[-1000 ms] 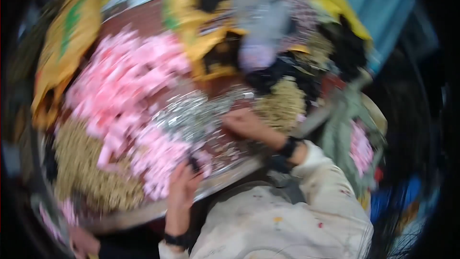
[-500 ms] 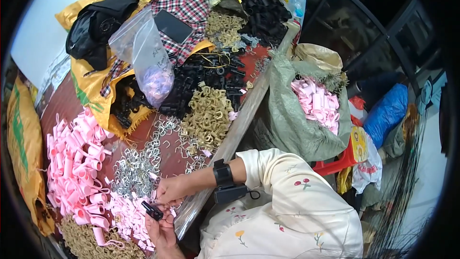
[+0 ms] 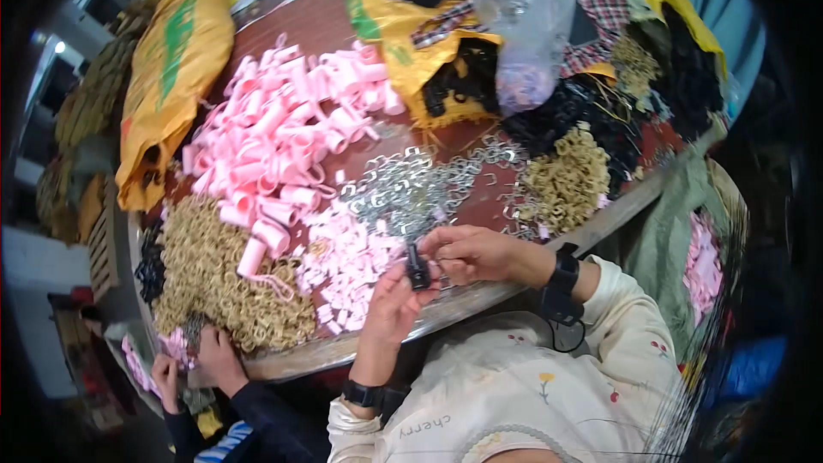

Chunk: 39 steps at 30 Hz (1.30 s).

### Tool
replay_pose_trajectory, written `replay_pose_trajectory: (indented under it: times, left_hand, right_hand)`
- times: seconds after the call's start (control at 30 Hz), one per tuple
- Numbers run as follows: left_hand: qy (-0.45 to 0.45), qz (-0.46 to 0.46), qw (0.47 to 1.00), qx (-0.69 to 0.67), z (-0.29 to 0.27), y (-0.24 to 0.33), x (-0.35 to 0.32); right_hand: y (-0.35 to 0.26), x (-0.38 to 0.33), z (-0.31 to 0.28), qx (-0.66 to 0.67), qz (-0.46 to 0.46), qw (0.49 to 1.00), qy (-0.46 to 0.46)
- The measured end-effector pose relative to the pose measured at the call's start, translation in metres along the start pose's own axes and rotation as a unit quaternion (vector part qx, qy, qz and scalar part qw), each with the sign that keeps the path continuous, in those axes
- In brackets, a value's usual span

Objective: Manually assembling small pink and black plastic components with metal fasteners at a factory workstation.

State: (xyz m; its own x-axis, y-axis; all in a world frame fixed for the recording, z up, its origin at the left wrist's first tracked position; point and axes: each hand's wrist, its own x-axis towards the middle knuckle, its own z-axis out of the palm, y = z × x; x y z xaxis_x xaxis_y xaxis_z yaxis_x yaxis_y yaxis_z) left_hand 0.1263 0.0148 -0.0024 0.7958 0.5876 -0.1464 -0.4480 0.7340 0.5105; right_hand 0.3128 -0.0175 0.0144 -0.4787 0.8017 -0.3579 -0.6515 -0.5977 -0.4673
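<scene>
Both hands meet over the near edge of a round table [image 3: 326,26], pinching a small black clip [image 3: 417,269] between them: the left hand [image 3: 390,300] rises from below with fingers curled under the clip, while the right hand [image 3: 470,253] reaches in from the right, thumb and fingertips closed on its top. Each wrist carries a black band, and cream sleeves with a small floral print run back toward the lower edge. Just beyond the fingertips lies a loose scatter of silver metal clips [image 3: 411,189]; directly left of the hands, small pink pieces [image 3: 351,261] are heaped on the tabletop. Farther out to the left, a large mound of pink ribbon loops [image 3: 283,133] spreads across the table, and nearer the left rim sits a pile of gold rings [image 3: 206,279]. To the right of the hands, past the silver clips, is a smaller gold pile [image 3: 566,180], with black parts [image 3: 566,111] behind it. Across the table from the hands stand a clear plastic bag [image 3: 527,34], checked cloth and a yellow sack [image 3: 386,26]; another yellow sack [image 3: 167,77] with green print leans at the far left. Right of the table, a green sack [image 3: 669,240] holds more pink pieces. Low on the left, a second person's hands [image 3: 201,360] in dark sleeves work at the table's rim, holding something too small to make out.
</scene>
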Motion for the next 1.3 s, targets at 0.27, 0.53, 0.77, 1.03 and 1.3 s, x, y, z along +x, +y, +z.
replay_pose_trajectory:
  times: [0.27, 0.53, 0.77, 1.03, 1.3]
  left_hand:
    - [-0.029, -0.045, 0.999, -0.004, -0.002, 0.003, -0.006]
    - [-0.004, -0.045, 0.992, -0.115, -0.012, -0.001, -0.008]
    - [0.007, -0.042, 0.985, -0.165, -0.011, 0.007, -0.008]
    - [0.035, 0.004, 0.99, -0.139, -0.007, 0.015, -0.02]
    - [0.065, 0.048, 0.993, -0.086, -0.008, 0.022, -0.036]
  right_hand:
    - [0.003, 0.008, 0.005, 0.015, 0.076, 0.997, -0.006]
    - [0.003, -0.003, 0.011, -0.611, -0.28, 0.739, 0.049]
    - [0.001, 0.006, 0.015, -0.699, -0.406, 0.589, 0.013]
    - [-0.001, 0.016, 0.015, -0.55, -0.274, 0.788, 0.045]
    - [-0.001, 0.029, 0.034, -0.355, -0.175, 0.918, -0.032]
